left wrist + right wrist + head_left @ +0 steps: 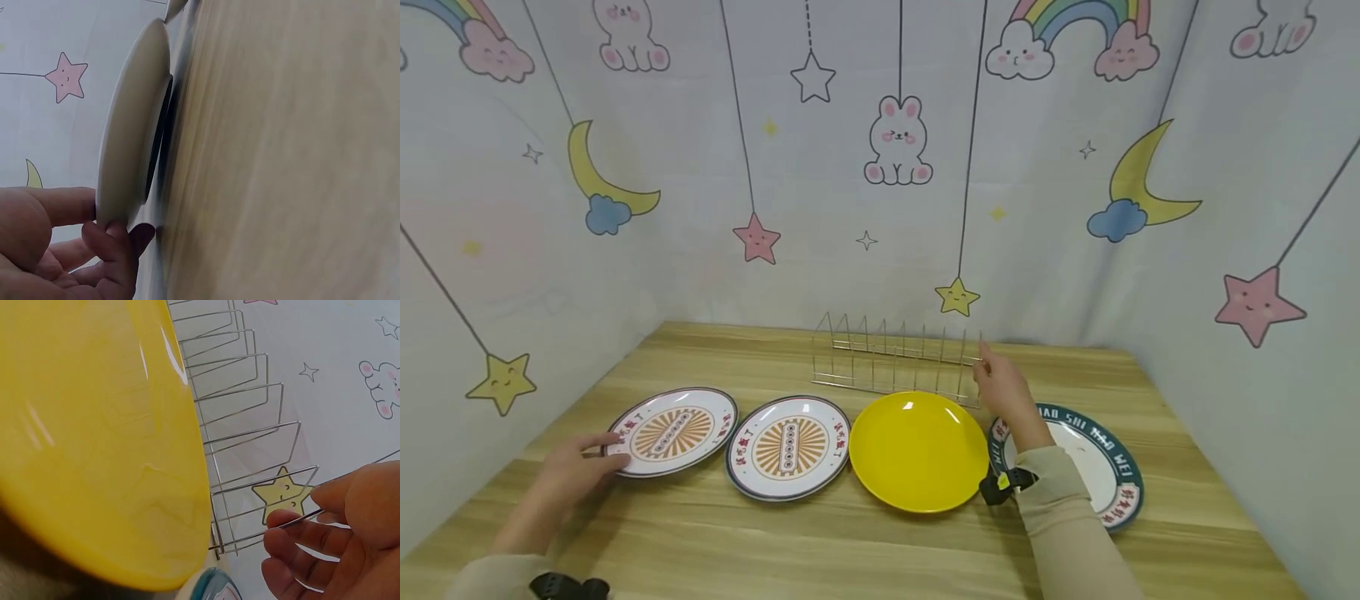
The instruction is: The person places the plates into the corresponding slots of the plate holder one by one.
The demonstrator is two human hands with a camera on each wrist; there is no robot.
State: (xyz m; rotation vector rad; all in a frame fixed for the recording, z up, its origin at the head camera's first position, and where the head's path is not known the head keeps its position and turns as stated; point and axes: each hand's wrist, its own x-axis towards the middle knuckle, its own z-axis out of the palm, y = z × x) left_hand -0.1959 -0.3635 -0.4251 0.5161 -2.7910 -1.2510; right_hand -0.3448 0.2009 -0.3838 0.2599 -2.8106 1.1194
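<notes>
My left hand (568, 471) grips the left rim of a white plate (672, 432) with an orange sunburst print. In the left wrist view, the plate's pale underside (128, 131) and dark foot ring show, with fingers on both sides of its edge. At the back, my right hand (1003, 387) pinches the right end wire of a metal wire plate rack (895, 358) between thumb and fingers. The right wrist view shows that end wire (303, 519) in the fingers. Below my right forearm lies a green-rimmed white plate (1123, 450), partly covered by it.
A second sunburst plate (788, 483) and a yellow plate (917, 454) lie side by side in the middle, in front of the rack. The wooden table (820, 550) meets a printed cloth backdrop (700, 275) at the back and both sides.
</notes>
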